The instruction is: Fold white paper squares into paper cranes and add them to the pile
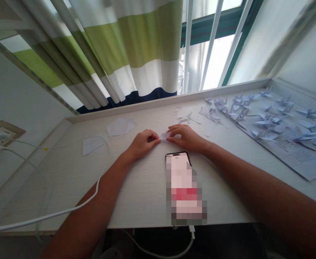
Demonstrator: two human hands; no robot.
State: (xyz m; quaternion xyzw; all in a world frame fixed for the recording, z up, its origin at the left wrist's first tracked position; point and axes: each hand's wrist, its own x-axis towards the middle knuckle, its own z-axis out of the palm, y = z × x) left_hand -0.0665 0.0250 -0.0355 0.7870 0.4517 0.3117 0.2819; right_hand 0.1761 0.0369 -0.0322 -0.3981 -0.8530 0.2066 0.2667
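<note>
Pinching paper [163, 136], narrow grip: L hand [145, 142] & R hand [187, 137] angled inwd.

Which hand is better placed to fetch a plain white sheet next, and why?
Probably the left hand: the plain sheets lie on its side of the desk, nearer it than the right hand. Both hands hold the small paper, so the left would release first.

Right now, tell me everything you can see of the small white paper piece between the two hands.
The small white paper piece looks thin and folded. The left hand pinches its left end between fingertips; the right hand touches its right side, hiding part of it. It is just beyond the black-edged phone, above or on the white wood-grained table; I cannot tell which.
</note>
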